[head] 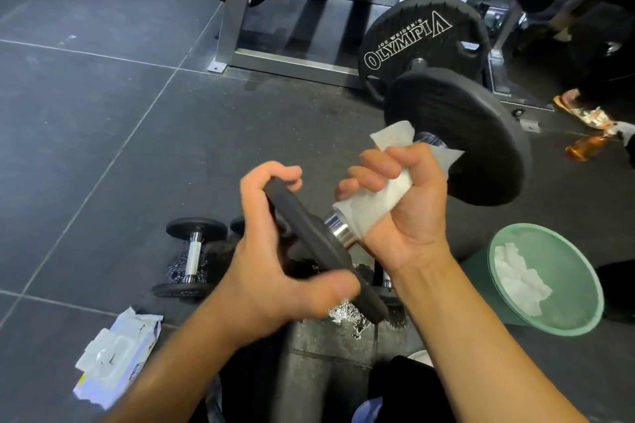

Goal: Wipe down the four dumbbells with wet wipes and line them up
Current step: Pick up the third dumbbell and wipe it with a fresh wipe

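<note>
**Dumbbell held above the floor, wipe wrapped on its handle.**
A wipes pack [117,354] lies nearest. The left hand [275,261] grips the dumbbell [457,141] by its near plate; the right hand [405,203] clasps a wet wipe [374,203] round the handle. Beyond: a second dumbbell [192,256], perhaps others behind the hands, and a green bin [546,326].

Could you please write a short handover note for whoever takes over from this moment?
The left hand grips the near plate of the lifted dumbbell. The right hand holds a wet wipe wrapped round its handle.
A second dumbbell lies on the floor to the left; others are mostly hidden behind the hands. The wipes pack lies lower left. The green bin on the right holds used wipes.
Done: some wiping, judging by the bin; how many dumbbells, cannot tell.
Left: finish this handle, wipe any remaining dumbbells, line up all four.
</note>
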The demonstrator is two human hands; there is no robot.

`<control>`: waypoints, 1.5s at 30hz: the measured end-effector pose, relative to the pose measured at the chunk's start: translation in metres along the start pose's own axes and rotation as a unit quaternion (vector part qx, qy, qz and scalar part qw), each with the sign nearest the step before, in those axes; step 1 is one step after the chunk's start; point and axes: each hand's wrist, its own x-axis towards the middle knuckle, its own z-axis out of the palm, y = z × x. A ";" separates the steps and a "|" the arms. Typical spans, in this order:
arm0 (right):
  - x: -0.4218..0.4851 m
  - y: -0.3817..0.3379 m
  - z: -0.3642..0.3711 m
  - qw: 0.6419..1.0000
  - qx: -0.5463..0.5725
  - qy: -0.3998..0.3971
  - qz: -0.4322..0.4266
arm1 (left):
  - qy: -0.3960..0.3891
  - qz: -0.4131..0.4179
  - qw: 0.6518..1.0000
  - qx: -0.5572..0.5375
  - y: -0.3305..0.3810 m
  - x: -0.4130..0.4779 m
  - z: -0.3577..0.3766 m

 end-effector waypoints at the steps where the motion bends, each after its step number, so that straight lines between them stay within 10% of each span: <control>1: 0.003 0.002 -0.001 1.000 -0.006 0.023 -0.008 | 0.002 0.086 0.990 0.111 -0.003 -0.001 0.002; 5: 0.008 0.007 -0.007 0.999 0.001 0.048 0.001 | 0.018 0.327 0.869 0.371 -0.016 -0.006 0.002; 7: 0.008 0.006 -0.010 0.999 0.012 0.037 0.006 | 0.024 0.308 0.897 0.316 -0.022 -0.003 -0.003; 10: 0.006 0.004 -0.012 1.000 0.001 0.013 0.010 | 0.181 0.011 0.983 -0.033 -0.003 0.009 0.001; 13: 0.003 0.004 -0.008 0.999 -0.017 -0.028 0.035 | 0.117 -0.389 0.839 -0.363 0.002 0.013 0.000; 16: 0.003 0.008 -0.009 0.997 -0.043 -0.042 0.057 | 0.092 -0.443 0.789 -0.416 -0.004 0.013 -0.007; 21: 0.011 0.010 -0.005 0.999 -0.037 0.015 0.007 | 0.161 -0.223 0.899 -0.342 -0.004 0.007 0.005; 23: 0.015 0.007 -0.003 0.996 -0.034 0.063 -0.054 | 0.120 -0.003 0.990 -0.076 -0.003 0.005 0.006; 26: 0.017 0.005 -0.007 0.991 0.007 0.103 -0.079 | 0.050 0.304 0.898 0.315 -0.020 0.002 -0.005; 28: 0.016 0.003 -0.011 0.990 0.034 0.113 -0.079 | 0.068 0.330 0.888 0.313 -0.022 0.001 -0.008; 32: 0.011 -0.006 -0.013 0.993 0.036 0.080 -0.082 | 0.200 -0.112 0.968 -0.098 -0.008 0.008 -0.011; 35: 0.010 -0.007 -0.013 0.997 0.017 0.032 -0.062 | 0.061 -0.468 0.802 -0.365 -0.005 0.013 -0.010; 38: 0.008 -0.004 -0.014 0.999 -0.007 -0.010 -0.051 | 0.065 -0.510 0.749 -0.418 -0.009 0.008 0.004; 42: 0.009 -0.002 -0.012 0.999 -0.006 -0.016 -0.027 | 0.134 -0.378 0.801 -0.445 -0.005 0.003 0.014; 45: 0.012 -0.004 -0.008 0.998 0.008 0.063 -0.024 | 0.166 -0.117 0.950 -0.238 0.002 0.001 0.022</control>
